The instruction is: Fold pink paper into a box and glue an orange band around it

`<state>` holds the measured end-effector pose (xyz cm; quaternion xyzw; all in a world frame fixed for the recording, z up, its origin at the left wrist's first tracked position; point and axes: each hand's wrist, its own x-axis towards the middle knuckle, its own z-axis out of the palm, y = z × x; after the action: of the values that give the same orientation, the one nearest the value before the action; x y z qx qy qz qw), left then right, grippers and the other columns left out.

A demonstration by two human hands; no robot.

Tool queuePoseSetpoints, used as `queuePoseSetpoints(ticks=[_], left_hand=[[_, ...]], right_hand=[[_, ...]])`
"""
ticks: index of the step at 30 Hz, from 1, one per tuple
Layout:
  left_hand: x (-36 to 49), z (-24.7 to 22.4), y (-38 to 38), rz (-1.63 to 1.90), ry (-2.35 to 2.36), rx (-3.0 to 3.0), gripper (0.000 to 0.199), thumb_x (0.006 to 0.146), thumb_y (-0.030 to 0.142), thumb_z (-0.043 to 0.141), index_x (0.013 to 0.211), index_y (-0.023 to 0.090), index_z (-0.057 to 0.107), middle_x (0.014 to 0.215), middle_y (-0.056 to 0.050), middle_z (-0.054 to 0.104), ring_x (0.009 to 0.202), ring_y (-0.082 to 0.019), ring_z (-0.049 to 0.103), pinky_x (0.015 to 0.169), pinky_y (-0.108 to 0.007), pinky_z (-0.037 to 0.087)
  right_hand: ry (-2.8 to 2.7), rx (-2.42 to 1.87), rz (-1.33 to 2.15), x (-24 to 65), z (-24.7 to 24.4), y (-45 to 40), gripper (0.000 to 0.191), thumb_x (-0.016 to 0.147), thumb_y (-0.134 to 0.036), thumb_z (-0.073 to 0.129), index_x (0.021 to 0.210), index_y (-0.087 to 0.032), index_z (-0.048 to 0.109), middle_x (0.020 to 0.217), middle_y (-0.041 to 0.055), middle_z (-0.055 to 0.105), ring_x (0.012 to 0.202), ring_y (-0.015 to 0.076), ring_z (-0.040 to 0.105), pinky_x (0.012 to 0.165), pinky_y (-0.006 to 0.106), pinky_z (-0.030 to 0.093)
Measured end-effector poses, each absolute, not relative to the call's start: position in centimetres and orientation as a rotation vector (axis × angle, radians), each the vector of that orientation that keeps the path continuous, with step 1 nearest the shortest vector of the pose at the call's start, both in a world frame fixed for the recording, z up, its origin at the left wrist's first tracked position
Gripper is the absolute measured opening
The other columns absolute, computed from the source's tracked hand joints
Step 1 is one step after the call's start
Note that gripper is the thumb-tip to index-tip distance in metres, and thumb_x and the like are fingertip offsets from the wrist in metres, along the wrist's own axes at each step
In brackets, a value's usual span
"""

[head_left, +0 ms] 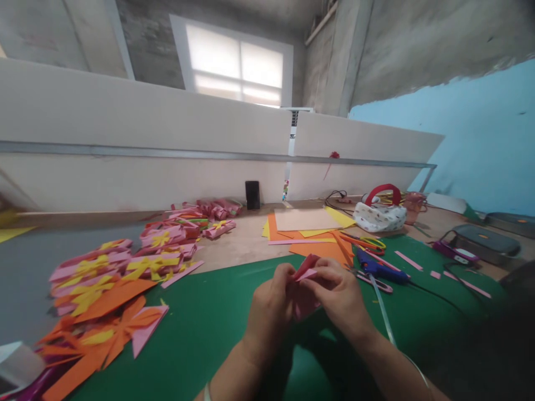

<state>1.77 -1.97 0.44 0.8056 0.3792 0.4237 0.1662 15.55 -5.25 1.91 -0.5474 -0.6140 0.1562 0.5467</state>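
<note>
A folded piece of pink craft felt or paper [307, 303] is held up above the green mat [200, 328]. My left hand [273, 303] grips its left side with the fingers closed. On the right side, my right hand [340, 292] pinches its upper edge between thumb and fingers. Part of the piece is hidden behind both hands. Just right of my right hand lie a blue glue gun [382, 267] with a clear glue stick [382, 312] in it, and scissors with pink handles [378, 285].
Pink bundles with yellow flowers [161, 239] are heaped at the left, with orange cut pieces [121, 328] in front. Orange sheets [321, 250], yellow-handled scissors [374, 243] and a white patterned basket [379, 216] lie beyond. A black phone [252, 195] leans against the partition.
</note>
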Motion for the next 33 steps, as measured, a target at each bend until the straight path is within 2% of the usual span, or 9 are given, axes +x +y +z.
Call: queuePoseSetpoints(ticks=[3,7,10,12,15,20,23,26,33], left_hand=[[1.7,0.1,-1.8,1.159,1.012,2.284,0.021,0.087,0.023,0.042,0.108,0.024,0.045,0.09,-0.002,0.072,0.076,-0.017,0.067,0.064,-0.024,0.046],[1.8,-0.2,-1.6,1.115,0.895,2.298,0.026,0.085,0.022,0.049,0.111,0.024,0.05,0.096,-0.002,0.072,0.082,-0.017,0.067,0.068,-0.025,0.047],[1.8,0.2,-1.7,1.121,0.798,2.235,0.024,0.084,0.023,0.05,0.108,0.023,0.056,0.1,-0.003,0.071,0.085,-0.016,0.066,0.071,-0.025,0.048],[1.9,0.6,-1.9,1.093,0.737,2.128,0.022,0.083,0.023,0.052,0.104,0.022,0.06,0.098,-0.002,0.071,0.083,-0.015,0.066,0.071,-0.024,0.048],[2.1,1.3,-2.1,0.987,0.683,1.864,0.021,0.078,0.02,0.056,0.098,0.019,0.064,0.091,-0.003,0.071,0.081,-0.015,0.065,0.07,-0.023,0.049],[2.3,1.2,-1.8,0.851,0.708,1.664,0.016,0.074,0.025,0.059,0.081,0.015,0.069,0.075,-0.001,0.069,0.071,-0.014,0.059,0.066,-0.023,0.045],[2.4,1.1,-1.7,0.834,0.755,1.68,0.024,0.074,0.035,0.06,0.069,0.013,0.068,0.058,0.002,0.058,0.057,-0.011,0.049,0.055,-0.021,0.037],[2.4,1.2,-1.9,0.857,0.819,1.717,0.029,0.073,0.037,0.06,0.059,0.012,0.064,0.051,0.003,0.049,0.054,-0.009,0.041,0.05,-0.02,0.03],[2.4,1.5,-2.0,0.803,0.687,1.606,0.023,0.074,0.032,0.058,0.073,0.011,0.068,0.062,-0.001,0.059,0.059,-0.011,0.047,0.056,-0.022,0.036]], right_hand=[[-1.489,-1.287,0.216,16.0,1.7,-5.5,0.005,0.072,-0.026,0.068,0.072,-0.023,0.072,0.09,0.0058,0.058,0.089,0.0217,0.055,0.077,0.035,0.047],[-1.615,-1.281,-0.021,16.7,2.1,-6.0,0.004,0.072,-0.022,0.069,0.069,-0.025,0.071,0.122,0.0055,0.051,0.113,0.0272,0.044,0.095,0.044,0.037],[-1.72,-1.25,-0.032,17.0,2.6,-6.3,0.006,0.073,-0.02,0.068,0.071,-0.025,0.07,0.108,0.0037,0.062,0.114,0.0262,0.044,0.096,0.044,0.036],[-1.728,-1.255,0.007,17.1,2.9,-6.4,0.006,0.075,-0.02,0.067,0.071,-0.025,0.07,0.09,0.0032,0.066,0.104,0.0246,0.049,0.09,0.041,0.04],[-1.713,-1.278,0.055,17.1,3.1,-6.5,0.008,0.076,-0.022,0.066,0.069,-0.023,0.069,0.078,0.0029,0.065,0.089,0.0223,0.053,0.079,0.038,0.044],[-1.726,-1.286,0.118,17.3,3.2,-6.8,0.008,0.077,-0.022,0.066,0.069,-0.023,0.07,0.079,0.0031,0.065,0.085,0.0213,0.053,0.076,0.035,0.043],[-1.731,-1.278,0.151,17.3,3.0,-6.9,0.008,0.078,-0.023,0.064,0.072,-0.023,0.07,0.082,0.0038,0.064,0.087,0.0214,0.054,0.077,0.035,0.043],[-1.687,-1.291,0.162,17.0,2.5,-6.8,0.009,0.078,-0.022,0.063,0.072,-0.023,0.069,0.085,0.0046,0.064,0.089,0.0219,0.054,0.078,0.035,0.043],[-1.644,-1.31,0.169,16.9,2.5,-6.7,0.009,0.074,-0.014,0.063,0.07,-0.021,0.066,0.081,0.0046,0.064,0.086,0.0218,0.056,0.075,0.034,0.045]])
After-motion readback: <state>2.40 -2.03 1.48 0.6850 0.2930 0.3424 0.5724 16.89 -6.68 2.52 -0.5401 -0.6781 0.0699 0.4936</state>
